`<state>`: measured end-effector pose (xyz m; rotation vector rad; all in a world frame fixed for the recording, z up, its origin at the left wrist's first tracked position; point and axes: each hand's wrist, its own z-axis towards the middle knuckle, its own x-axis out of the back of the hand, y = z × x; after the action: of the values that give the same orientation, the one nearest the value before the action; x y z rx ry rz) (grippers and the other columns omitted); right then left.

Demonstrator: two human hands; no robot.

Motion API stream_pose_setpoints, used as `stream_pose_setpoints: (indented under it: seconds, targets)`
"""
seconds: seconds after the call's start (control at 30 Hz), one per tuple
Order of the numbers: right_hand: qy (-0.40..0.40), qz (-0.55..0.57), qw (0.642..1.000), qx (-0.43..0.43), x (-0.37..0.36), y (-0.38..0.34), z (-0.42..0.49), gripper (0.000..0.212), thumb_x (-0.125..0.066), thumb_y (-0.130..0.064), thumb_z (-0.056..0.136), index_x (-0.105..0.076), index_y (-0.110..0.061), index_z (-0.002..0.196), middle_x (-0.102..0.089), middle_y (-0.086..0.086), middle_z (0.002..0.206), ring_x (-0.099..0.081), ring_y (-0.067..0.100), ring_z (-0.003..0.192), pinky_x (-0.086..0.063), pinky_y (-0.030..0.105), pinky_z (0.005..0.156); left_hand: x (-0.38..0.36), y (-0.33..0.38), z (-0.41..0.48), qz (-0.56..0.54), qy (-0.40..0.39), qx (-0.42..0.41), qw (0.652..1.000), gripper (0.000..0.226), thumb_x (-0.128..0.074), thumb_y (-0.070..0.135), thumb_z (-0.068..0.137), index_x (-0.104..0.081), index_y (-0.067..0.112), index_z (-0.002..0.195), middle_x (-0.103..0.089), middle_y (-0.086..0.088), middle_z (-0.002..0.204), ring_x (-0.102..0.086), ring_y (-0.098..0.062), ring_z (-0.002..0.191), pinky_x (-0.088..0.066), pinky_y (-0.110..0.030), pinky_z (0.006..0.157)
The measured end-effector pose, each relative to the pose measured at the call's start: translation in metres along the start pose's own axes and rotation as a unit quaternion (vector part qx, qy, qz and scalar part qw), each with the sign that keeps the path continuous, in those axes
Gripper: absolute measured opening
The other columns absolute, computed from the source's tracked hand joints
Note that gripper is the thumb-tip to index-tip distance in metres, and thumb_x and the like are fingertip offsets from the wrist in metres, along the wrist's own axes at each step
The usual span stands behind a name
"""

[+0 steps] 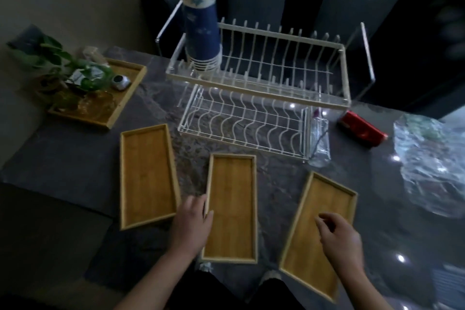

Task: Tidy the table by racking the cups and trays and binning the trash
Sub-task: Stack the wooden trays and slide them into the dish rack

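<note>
On table (75,158) | middle tray (231,196) lengthwise away | left hand (192,224) fingers on edge | right hand (338,236) fingers loose

We see three empty bamboo trays lying flat at 6 o'clock: left tray (148,176), middle tray (231,207), right tray (317,231); inverted cup stack (201,22) on white rack (256,85) at 12 o'clock.

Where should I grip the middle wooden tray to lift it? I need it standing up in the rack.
Grip the middle tray by its long left rim, where the left hand already rests, coming from the left. It lies flat on the table, so only the raised rim gives purchase; the gap beside the left tray leaves finger room.
</note>
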<state>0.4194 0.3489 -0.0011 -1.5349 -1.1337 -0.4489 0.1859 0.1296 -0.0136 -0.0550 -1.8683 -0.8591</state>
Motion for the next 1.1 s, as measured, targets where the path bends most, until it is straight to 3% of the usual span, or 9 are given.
stream_pose_setpoints:
  seconds: [0.13, 0.27, 0.37, 0.5, 0.7, 0.87, 1.1]
  targets:
    - [0.041, -0.049, 0.996, -0.057, 0.023, 0.041, 0.006, 0.028, -0.070, -0.022, 0.093, -0.069, -0.008, 0.116, -0.067, 0.014, 0.109, -0.065, 0.033, 0.100, -0.051, 0.042, 0.083, -0.016, 0.015, 0.016, 0.112, -0.031, 0.074, 0.990, 0.049, -0.057, 0.033, 0.094, -0.047, 0.011, 0.136, -0.055, -0.013, 0.126, -0.056, -0.031, 0.114, -0.044, -0.038, 0.095]
    - [-0.013, -0.068, 0.989, -0.129, 0.024, 0.056, 0.011, 0.044, -0.065, -0.039, 0.095, -0.058, -0.009, 0.126, -0.061, 0.013, 0.123, -0.063, 0.033, 0.108, -0.050, 0.042, 0.084, -0.028, 0.017, 0.020, 0.111, -0.050, 0.106, 0.987, 0.031, -0.056, 0.029, 0.095, -0.055, 0.009, 0.119, -0.058, -0.014, 0.120, -0.059, -0.032, 0.107, -0.048, -0.040, 0.088]
    - [-0.042, -0.075, 0.987, -0.133, 0.018, 0.061, 0.012, 0.041, -0.062, -0.045, 0.096, -0.059, -0.010, 0.118, -0.067, 0.010, 0.113, -0.065, 0.031, 0.102, -0.052, 0.041, 0.081, -0.032, 0.016, 0.022, 0.085, -0.035, 0.133, 0.987, 0.024, -0.056, 0.023, 0.095, -0.060, 0.009, 0.114, -0.059, -0.014, 0.115, -0.061, -0.032, 0.101, -0.053, -0.041, 0.085]
    - [-0.027, -0.072, 0.985, -0.151, 0.018, 0.062, 0.015, 0.026, -0.059, -0.036, 0.099, -0.063, -0.012, 0.108, -0.067, 0.008, 0.099, -0.061, 0.026, 0.089, -0.053, 0.040, 0.080, -0.032, 0.017, 0.024, 0.069, -0.017, 0.153, 0.986, 0.028, -0.054, 0.019, 0.096, -0.061, 0.008, 0.120, -0.061, -0.014, 0.117, -0.062, -0.031, 0.101, -0.053, -0.041, 0.085]
    - [-0.004, -0.043, 0.992, -0.117, 0.024, 0.065, 0.013, 0.016, -0.057, -0.029, 0.098, -0.061, -0.013, 0.098, -0.067, 0.008, 0.092, -0.065, 0.030, 0.087, -0.055, 0.047, 0.082, -0.033, 0.018, 0.021, 0.067, -0.003, 0.164, 0.984, 0.032, -0.052, 0.019, 0.097, -0.059, 0.013, 0.128, -0.061, -0.011, 0.123, -0.062, -0.028, 0.106, -0.055, -0.042, 0.086]
    - [0.000, 0.019, 0.996, -0.088, 0.032, 0.076, -0.001, 0.011, -0.066, -0.028, 0.095, -0.064, -0.019, 0.089, -0.069, 0.002, 0.084, -0.066, 0.023, 0.078, -0.058, 0.047, 0.079, -0.036, 0.017, 0.018, 0.037, 0.007, 0.178, 0.983, 0.029, -0.053, 0.018, 0.096, -0.061, 0.014, 0.124, -0.061, -0.009, 0.120, -0.062, -0.027, 0.103, -0.054, -0.041, 0.085]
    - [-0.095, 0.071, 0.993, 0.011, -0.009, 0.015, -0.010, 0.010, -0.068, -0.026, 0.094, -0.066, -0.022, 0.085, -0.071, 0.001, 0.081, -0.070, 0.023, 0.075, -0.061, 0.049, 0.075, -0.039, 0.008, 0.010, -0.024, -0.009, 0.179, 0.984, 0.033, -0.060, 0.021, 0.094, -0.063, 0.014, 0.125, -0.061, -0.010, 0.122, -0.062, -0.026, 0.105, -0.053, -0.042, 0.092]
